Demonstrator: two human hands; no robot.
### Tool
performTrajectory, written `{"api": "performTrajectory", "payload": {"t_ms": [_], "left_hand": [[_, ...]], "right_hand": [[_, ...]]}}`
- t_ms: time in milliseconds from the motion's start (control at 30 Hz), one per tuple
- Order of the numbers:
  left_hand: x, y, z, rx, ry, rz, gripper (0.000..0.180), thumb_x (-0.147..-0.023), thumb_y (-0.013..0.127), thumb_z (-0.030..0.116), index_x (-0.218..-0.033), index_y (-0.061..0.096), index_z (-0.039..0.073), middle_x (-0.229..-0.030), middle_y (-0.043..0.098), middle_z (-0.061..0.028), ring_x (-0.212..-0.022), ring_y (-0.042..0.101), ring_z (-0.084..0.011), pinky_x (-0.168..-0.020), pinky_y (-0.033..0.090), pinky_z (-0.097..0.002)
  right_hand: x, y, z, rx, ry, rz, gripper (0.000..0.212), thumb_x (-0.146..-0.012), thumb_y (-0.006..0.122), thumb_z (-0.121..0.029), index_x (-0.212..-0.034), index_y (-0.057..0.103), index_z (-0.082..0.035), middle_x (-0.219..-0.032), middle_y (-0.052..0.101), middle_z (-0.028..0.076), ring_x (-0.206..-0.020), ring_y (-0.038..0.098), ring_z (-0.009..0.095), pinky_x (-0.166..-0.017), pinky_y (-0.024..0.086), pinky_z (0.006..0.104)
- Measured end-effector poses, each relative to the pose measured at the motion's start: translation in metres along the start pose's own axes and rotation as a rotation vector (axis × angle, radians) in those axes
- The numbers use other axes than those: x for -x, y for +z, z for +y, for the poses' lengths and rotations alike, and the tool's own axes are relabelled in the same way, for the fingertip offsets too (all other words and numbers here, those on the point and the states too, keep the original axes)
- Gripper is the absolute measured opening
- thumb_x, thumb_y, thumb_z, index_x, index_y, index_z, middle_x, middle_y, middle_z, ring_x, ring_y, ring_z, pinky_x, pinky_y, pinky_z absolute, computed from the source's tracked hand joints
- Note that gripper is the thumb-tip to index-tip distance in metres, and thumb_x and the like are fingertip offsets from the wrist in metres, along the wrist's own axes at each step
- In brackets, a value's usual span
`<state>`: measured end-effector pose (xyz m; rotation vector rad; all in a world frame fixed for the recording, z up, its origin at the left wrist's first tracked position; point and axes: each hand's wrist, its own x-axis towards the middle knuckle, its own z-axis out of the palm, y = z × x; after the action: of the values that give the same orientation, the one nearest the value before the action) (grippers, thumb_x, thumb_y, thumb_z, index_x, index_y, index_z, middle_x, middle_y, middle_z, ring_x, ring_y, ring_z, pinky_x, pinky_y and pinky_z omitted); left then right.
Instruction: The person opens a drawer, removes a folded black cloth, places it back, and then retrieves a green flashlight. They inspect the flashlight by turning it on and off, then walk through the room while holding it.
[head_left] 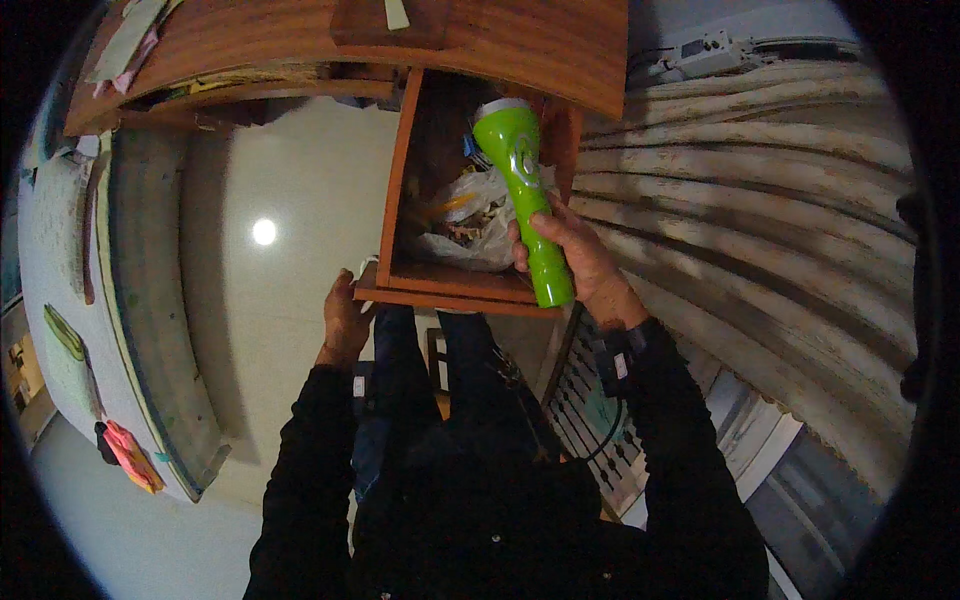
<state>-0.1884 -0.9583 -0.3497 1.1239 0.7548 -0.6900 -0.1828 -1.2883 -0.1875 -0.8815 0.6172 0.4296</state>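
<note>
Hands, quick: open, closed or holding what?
Left hand: at the front left corner of the drawer; grip cannot be told.
Right hand: closed, holding the flashlight.

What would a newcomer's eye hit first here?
The bright green flashlight, gripped in the right hand above the open drawer. Next, the crumpled pale plastic bag inside that drawer, with the left hand at the drawer's front left corner. Then the glaring round light spot on the pale floor, left of the drawer.
</note>
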Motion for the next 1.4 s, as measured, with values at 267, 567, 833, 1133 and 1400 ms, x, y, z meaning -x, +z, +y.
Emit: {"api": "performTrajectory", "payload": {"t_ms": [267, 567, 833, 1133, 1400], "left_hand": [[0.114, 0.081, 0.143, -0.279, 0.392, -0.267, 0.028, -0.096, 0.051, 0.028, -0.109, 0.058, 0.004, -0.107, 0.060, -0.0078, -0.100, 0.059, -0.0187, -0.089, 0.047, -0.0358], [0.219, 0.164, 0.218, -0.077, 0.613, -0.747, 0.058, -0.085, 0.067, 0.006, -0.136, 0.038, 0.000, -0.126, 0.052, -0.0121, -0.118, 0.050, -0.0205, -0.102, 0.039, -0.0345], [0.245, 0.160, 0.228, -0.463, 0.990, -0.801, 0.063, -0.082, 0.070, 0.005, -0.136, 0.040, 0.001, -0.128, 0.052, -0.0132, -0.121, 0.048, -0.0229, -0.102, 0.038, -0.0348], [0.237, 0.178, 0.242, -0.062, 0.718, -0.844, 0.063, -0.092, 0.060, 0.013, -0.143, 0.026, 0.001, -0.130, 0.049, -0.0149, -0.122, 0.047, -0.0230, -0.103, 0.037, -0.0345], [0.242, 0.182, 0.232, -0.038, 0.724, -0.753, 0.056, -0.092, 0.058, 0.029, -0.134, 0.038, -0.002, -0.120, 0.055, -0.0133, -0.110, 0.056, -0.0207, -0.095, 0.045, -0.0336]], "right_hand": [[0.059, 0.094, -0.027, 0.287, -0.072, -0.048, 0.054, -0.083, 0.066, -0.016, -0.130, 0.042, -0.006, -0.097, 0.058, 0.008, -0.078, 0.059, 0.016, -0.072, 0.050, 0.0313], [0.087, 0.158, -0.034, 0.914, -0.687, 0.023, 0.057, -0.078, 0.075, -0.017, -0.125, 0.046, -0.002, -0.109, 0.061, 0.013, -0.099, 0.061, 0.023, -0.086, 0.049, 0.0361], [0.084, 0.147, -0.037, 1.351, -1.073, -0.038, 0.048, -0.071, 0.083, -0.016, -0.113, 0.061, -0.006, -0.116, 0.062, 0.012, -0.107, 0.059, 0.025, -0.091, 0.047, 0.0387], [0.103, 0.197, -0.043, 0.429, -0.478, -0.225, 0.068, -0.080, 0.070, -0.007, -0.135, 0.031, -0.002, -0.117, 0.052, 0.009, -0.106, 0.056, 0.019, -0.090, 0.048, 0.0328], [0.104, 0.206, -0.036, 0.627, -0.724, -0.146, 0.070, -0.080, 0.069, -0.008, -0.137, 0.027, -0.003, -0.118, 0.048, 0.010, -0.110, 0.052, 0.019, -0.092, 0.046, 0.0326]]}}
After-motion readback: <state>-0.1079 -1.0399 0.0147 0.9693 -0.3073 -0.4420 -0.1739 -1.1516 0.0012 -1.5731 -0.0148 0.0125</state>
